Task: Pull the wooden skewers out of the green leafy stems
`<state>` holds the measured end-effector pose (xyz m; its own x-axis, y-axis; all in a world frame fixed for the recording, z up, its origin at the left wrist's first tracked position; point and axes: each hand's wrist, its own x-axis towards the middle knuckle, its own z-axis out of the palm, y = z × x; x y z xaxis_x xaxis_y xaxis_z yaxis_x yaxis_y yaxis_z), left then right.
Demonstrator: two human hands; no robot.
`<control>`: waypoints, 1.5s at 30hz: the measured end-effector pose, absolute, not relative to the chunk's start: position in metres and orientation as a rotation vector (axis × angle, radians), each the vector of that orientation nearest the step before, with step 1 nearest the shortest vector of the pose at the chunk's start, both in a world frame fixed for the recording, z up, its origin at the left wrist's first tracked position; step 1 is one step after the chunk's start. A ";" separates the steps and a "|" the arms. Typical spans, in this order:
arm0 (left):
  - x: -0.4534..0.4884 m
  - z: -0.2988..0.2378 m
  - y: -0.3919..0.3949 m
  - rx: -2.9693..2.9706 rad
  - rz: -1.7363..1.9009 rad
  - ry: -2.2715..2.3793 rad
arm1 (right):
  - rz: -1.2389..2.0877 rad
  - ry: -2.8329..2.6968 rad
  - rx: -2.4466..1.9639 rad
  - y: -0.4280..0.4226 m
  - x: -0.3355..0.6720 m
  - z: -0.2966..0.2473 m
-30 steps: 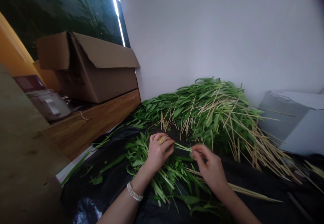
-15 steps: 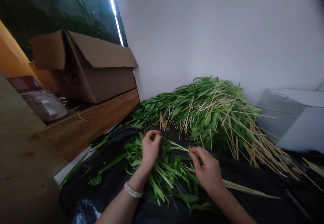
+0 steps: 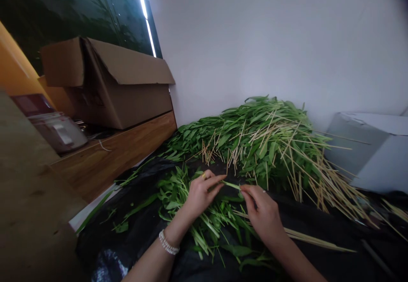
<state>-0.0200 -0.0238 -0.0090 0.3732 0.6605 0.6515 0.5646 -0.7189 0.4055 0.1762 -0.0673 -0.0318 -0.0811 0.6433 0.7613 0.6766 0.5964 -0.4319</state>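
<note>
A pale green leafy-vegetable stem (image 3: 232, 185) spans the short gap between my two hands. My left hand (image 3: 204, 192), with a ring and a beaded bracelet, pinches one end of it. The other end sits between the thumb and fingers of my right hand (image 3: 260, 205). Beneath both hands lies a loose heap of cut leafy greens (image 3: 204, 227) on black plastic sheeting (image 3: 137, 231). A few thin wooden skewers (image 3: 314, 238) stick out from under my right forearm.
Behind my hands, a large pile of greens (image 3: 207, 133) lies against the white wall, with many wooden skewers (image 3: 338, 188) in it. A cardboard box (image 3: 137, 103) and a clear container (image 3: 60, 131) stand on a wooden ledge (image 3: 127, 156) at left. A white box (image 3: 376, 150) is at right.
My left hand has moved right along the stem, close to my right hand. Its fingers now pinch the stem near the right fingertips. The right hand has barely moved.
</note>
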 end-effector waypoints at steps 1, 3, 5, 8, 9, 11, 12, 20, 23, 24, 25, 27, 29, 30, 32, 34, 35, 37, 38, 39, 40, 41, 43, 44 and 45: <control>-0.021 -0.011 -0.023 2.563 1.237 1.118 | -0.051 -1.785 -1.068 -0.067 0.176 -0.032; -0.022 -0.014 -0.022 2.662 1.170 1.128 | -0.075 -1.812 -1.038 -0.067 0.176 -0.034; -0.022 -0.016 -0.021 2.729 1.118 1.144 | -0.094 -1.830 -1.017 -0.067 0.175 -0.034; -0.021 -0.016 -0.023 2.751 1.107 1.166 | -0.117 -1.839 -1.034 -0.067 0.175 -0.035; -0.021 -0.016 -0.023 2.746 1.121 1.171 | -0.121 -1.839 -1.056 -0.066 0.175 -0.036; -0.020 -0.015 -0.024 2.736 1.163 1.173 | -0.119 -1.850 -1.116 -0.065 0.176 -0.037; -0.020 -0.015 -0.025 2.737 1.178 1.169 | -0.113 -1.860 -1.151 -0.065 0.176 -0.038; -0.011 -0.018 -0.027 2.606 1.304 1.284 | 0.044 -1.979 -1.357 -0.068 0.171 -0.040; -0.005 -0.018 -0.028 2.451 1.406 1.377 | 0.184 -1.926 -1.339 -0.068 0.168 -0.037; -0.005 -0.017 -0.026 2.405 1.437 1.392 | 0.227 -1.901 -1.334 -0.068 0.168 -0.036; -0.008 -0.016 -0.024 2.350 1.473 1.415 | 0.261 -1.876 -1.332 -0.068 0.168 -0.036; -0.017 -0.012 -0.016 2.194 1.575 1.510 | 0.322 -1.815 -1.342 -0.067 0.173 -0.034; -0.030 -0.008 -0.006 2.017 1.683 1.621 | 0.418 -1.720 -1.362 -0.065 0.178 -0.034; -0.036 -0.006 -0.002 1.961 1.712 1.641 | 0.482 -1.666 -1.366 -0.063 0.181 -0.034; -0.044 -0.004 0.003 1.944 1.740 1.622 | 0.619 -1.574 -1.349 -0.060 0.185 -0.035; -0.043 -0.003 0.003 2.022 1.735 1.566 | 0.735 -1.532 -1.298 -0.057 0.185 -0.037; -0.041 -0.003 0.001 2.068 1.722 1.542 | 0.786 -1.524 -1.267 -0.057 0.184 -0.038; -0.033 -0.003 -0.007 2.136 1.662 1.499 | 0.853 -1.525 -1.227 -0.056 0.181 -0.039; -0.028 -0.003 -0.012 2.156 1.618 1.476 | 0.857 -1.537 -1.223 -0.057 0.180 -0.039; -0.024 -0.004 -0.017 2.174 1.570 1.448 | 0.837 -1.558 -1.230 -0.058 0.178 -0.039; -0.021 -0.004 -0.022 2.201 1.514 1.409 | 0.801 -1.583 -1.242 -0.059 0.177 -0.039; -0.018 -0.005 -0.026 2.247 1.452 1.364 | 0.758 -1.609 -1.254 -0.060 0.177 -0.038; -0.013 -0.008 -0.032 2.399 1.321 1.262 | 0.694 -1.656 -1.269 -0.062 0.176 -0.037; -0.011 -0.009 -0.033 2.488 1.260 1.220 | 0.680 -1.674 -1.272 -0.063 0.176 -0.037; -0.010 -0.011 -0.034 2.571 1.208 1.191 | 0.676 -1.692 -1.273 -0.063 0.176 -0.037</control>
<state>-0.0095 -0.0339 -0.0109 0.3938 0.6688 0.6306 0.6210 -0.6993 0.3540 0.1756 -0.0633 -0.0369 -0.0795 0.9424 0.3251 0.4585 0.3241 -0.8275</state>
